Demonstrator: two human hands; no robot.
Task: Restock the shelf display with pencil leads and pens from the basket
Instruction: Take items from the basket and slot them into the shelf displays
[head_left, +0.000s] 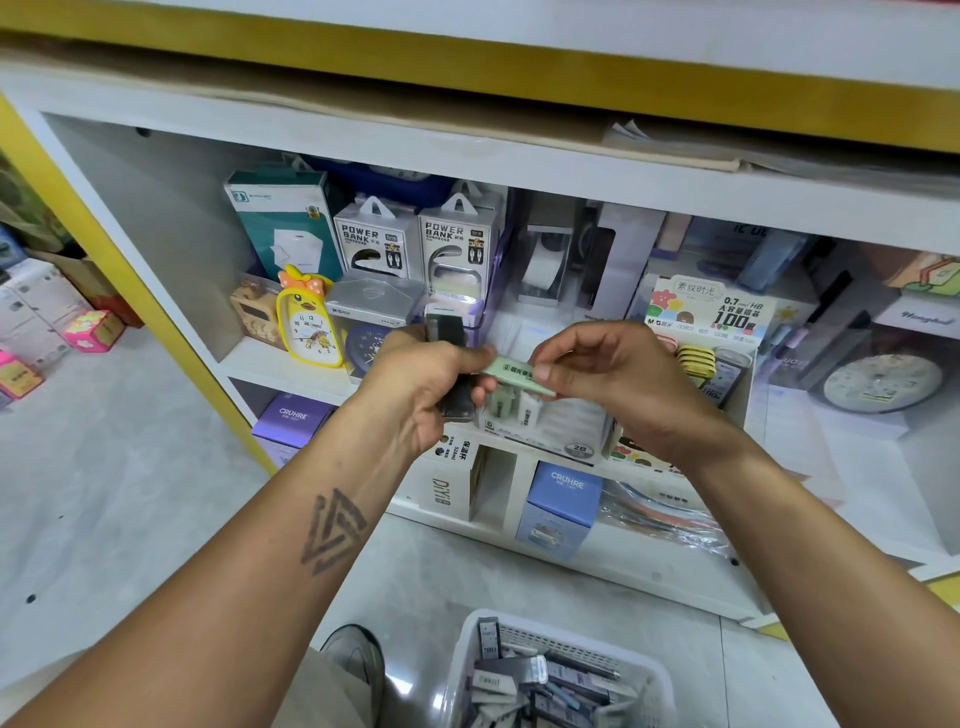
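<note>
Floor: white basket holds lead cases; left hand grips dark cases, right hand pinches green case.

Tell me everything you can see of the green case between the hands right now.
The pale green case is a slim, flat, plastic-looking pencil-lead case with dark print on its face. It lies tilted, its right end lower, in front of the shelf display. The right hand pinches it by thumb and fingers; the left hand, which also grips dark cases, touches its left end.

Labels all over this shelf!
"POWER BANK" shows on two white boxes, "CRUHRE" on a blue box, "0.7mm HB 100" on the lead display card, "2B" on a tray.
</note>
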